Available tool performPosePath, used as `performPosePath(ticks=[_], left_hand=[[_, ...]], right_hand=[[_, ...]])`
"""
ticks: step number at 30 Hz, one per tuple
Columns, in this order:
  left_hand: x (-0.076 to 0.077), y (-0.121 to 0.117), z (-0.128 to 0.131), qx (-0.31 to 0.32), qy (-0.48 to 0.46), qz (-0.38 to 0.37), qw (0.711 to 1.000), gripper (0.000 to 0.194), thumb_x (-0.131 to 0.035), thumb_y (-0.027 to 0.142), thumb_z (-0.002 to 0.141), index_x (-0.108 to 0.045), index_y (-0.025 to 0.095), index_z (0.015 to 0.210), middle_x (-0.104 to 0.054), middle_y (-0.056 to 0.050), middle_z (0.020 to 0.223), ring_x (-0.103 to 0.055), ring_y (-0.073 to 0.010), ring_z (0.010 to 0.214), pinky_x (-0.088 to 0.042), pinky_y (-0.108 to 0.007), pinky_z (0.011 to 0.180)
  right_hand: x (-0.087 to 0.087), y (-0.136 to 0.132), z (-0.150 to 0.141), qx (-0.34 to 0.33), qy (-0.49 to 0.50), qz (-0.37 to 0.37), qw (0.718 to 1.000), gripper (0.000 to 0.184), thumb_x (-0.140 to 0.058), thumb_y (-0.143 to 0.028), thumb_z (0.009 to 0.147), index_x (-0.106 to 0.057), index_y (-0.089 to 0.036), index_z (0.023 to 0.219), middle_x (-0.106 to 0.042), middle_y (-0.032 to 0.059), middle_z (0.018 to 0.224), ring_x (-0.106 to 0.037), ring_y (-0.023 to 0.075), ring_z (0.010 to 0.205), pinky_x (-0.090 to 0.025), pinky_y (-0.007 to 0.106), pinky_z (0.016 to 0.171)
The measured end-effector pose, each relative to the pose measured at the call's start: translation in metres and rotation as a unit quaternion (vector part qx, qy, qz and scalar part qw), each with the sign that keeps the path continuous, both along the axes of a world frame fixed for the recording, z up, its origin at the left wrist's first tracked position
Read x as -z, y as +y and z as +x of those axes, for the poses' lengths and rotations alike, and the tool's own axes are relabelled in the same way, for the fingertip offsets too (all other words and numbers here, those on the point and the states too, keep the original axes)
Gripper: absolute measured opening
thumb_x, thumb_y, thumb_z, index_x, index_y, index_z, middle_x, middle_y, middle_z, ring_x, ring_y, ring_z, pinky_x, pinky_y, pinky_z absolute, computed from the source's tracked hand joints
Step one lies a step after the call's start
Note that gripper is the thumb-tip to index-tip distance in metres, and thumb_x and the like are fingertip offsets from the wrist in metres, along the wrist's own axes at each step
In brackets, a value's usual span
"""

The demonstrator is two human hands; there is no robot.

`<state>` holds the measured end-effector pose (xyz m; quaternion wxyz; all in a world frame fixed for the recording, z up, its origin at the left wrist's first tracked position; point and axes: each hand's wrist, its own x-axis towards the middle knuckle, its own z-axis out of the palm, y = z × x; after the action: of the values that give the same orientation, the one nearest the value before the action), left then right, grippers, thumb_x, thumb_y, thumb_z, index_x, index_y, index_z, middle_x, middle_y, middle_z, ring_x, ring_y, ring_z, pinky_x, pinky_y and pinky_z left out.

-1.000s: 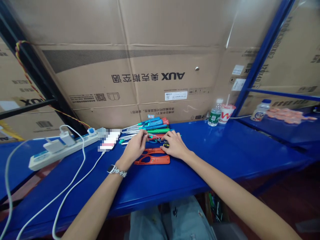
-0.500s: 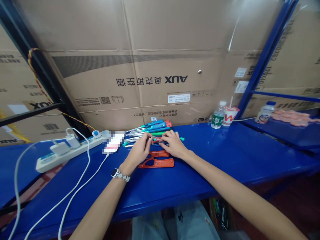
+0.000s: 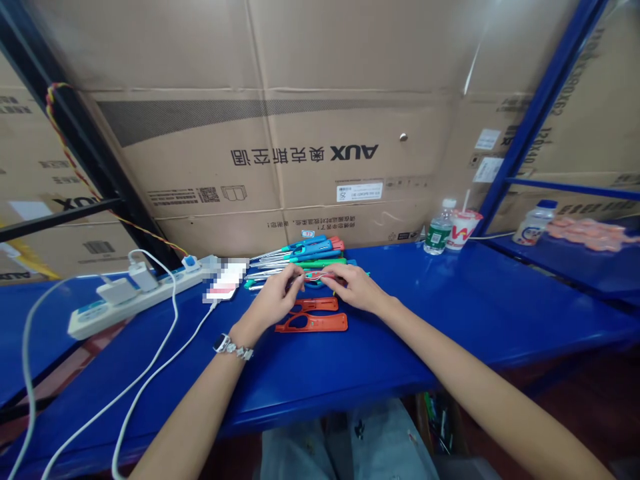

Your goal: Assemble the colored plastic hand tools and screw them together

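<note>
Cardboard walls off the back of the blue table, its big printed lettering upside down from where I stand. A white power strip lies slantwise at the left, with a blurred phone just beside its far end; well off to the right, a water bottle and a red-and-white cup with a straw stand together near the back. Between the hands I can make out a thin, wire-like piece, at the near edge of a pile of tools with coloured handles. The left hand has thumb and forefinger brought together on one end; the right hand pinches the other. The piece runs side to side, nearly level, from hand to hand. Nearer the person, two orange shells lie one in front of the other, long axes also side to side, the nearer one's oval opening toward the left and its solid end toward the right. The tools' metal rods point left.
</note>
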<state>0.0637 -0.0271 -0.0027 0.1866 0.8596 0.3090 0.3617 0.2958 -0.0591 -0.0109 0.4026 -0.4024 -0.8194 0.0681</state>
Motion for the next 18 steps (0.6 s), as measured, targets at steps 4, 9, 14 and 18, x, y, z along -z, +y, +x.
performPosePath(ticks=[4, 9, 14, 18], left_hand=[[0.001, 0.001, -0.004, 0.019, 0.013, 0.004, 1.0, 0.01, -0.053, 0.028, 0.096, -0.058, 0.02, 0.098, -0.066, 0.0, 0.077, -0.057, -0.0157, 0.064, -0.04, -0.027, 0.06], [0.002, 0.001, -0.006, 0.039, 0.044, -0.001, 0.998, 0.016, -0.064, 0.022, 0.086, -0.062, 0.02, 0.102, -0.07, 0.0, 0.086, -0.058, -0.0147, 0.066, -0.043, -0.027, 0.064], [0.0, -0.001, -0.004, 0.017, 0.077, 0.029, 0.996, 0.027, -0.073, 0.045, 0.089, -0.066, 0.021, 0.102, -0.073, -0.001, 0.091, -0.057, -0.0156, 0.067, -0.04, -0.027, 0.062], [-0.001, 0.0, -0.002, 0.025, 0.112, 0.019, 0.993, 0.023, -0.065, 0.042, 0.096, -0.07, 0.022, 0.105, -0.075, -0.001, 0.09, -0.059, -0.0162, 0.065, -0.041, -0.028, 0.064]], right_hand=[[0.0, -0.002, 0.006, 0.022, -0.083, 0.009, 0.996, 0.03, -0.049, -0.034, 0.106, -0.075, -0.02, 0.114, -0.076, 0.0088, 0.102, -0.069, 0.0212, 0.091, -0.048, 0.032, 0.08], [0.001, -0.006, 0.008, 0.051, -0.099, 0.007, 0.994, 0.031, -0.049, -0.034, 0.106, -0.076, -0.021, 0.114, -0.076, 0.0088, 0.102, -0.068, 0.0211, 0.091, -0.047, 0.032, 0.079], [0.0, -0.011, 0.001, 0.074, -0.086, -0.029, 0.993, 0.028, -0.051, -0.032, 0.105, -0.073, -0.019, 0.094, -0.075, 0.0065, 0.091, -0.065, 0.0177, 0.081, -0.04, 0.028, 0.071], [-0.004, -0.015, -0.002, 0.086, -0.073, -0.062, 0.992, 0.027, -0.052, -0.033, 0.104, -0.071, -0.019, 0.09, -0.075, 0.0049, 0.086, -0.064, 0.0164, 0.075, -0.035, 0.026, 0.066]])
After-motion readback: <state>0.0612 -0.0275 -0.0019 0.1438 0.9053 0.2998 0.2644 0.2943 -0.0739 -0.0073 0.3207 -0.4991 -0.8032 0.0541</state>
